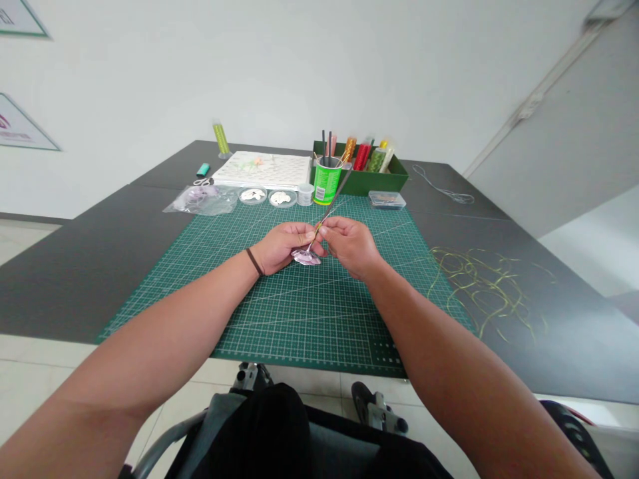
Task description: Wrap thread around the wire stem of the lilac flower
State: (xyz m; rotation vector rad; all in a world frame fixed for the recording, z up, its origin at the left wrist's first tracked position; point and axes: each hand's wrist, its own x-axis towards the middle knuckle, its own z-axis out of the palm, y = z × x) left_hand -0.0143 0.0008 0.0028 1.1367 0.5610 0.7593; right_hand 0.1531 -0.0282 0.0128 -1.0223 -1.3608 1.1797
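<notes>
Over the cutting mat, my left hand is closed, thumb and fingers pinching the thin dark stem of an artificial flower. Its pale purple petals hang downward, toward me, while the stem slants up and away to the right. A bit of yellow-green thread shows on the stem just above the left thumb. My right hand is closed too, its thumb and index finger pinched at that thread against the stem. Its other fingers are curled, and what lies inside them is hidden.
A green cutting mat covers the middle of the dark table. Loose yellow-green thread lies tangled at right. Behind stand a green cup, a green box of tubes, a white board, small dishes and a plastic bag.
</notes>
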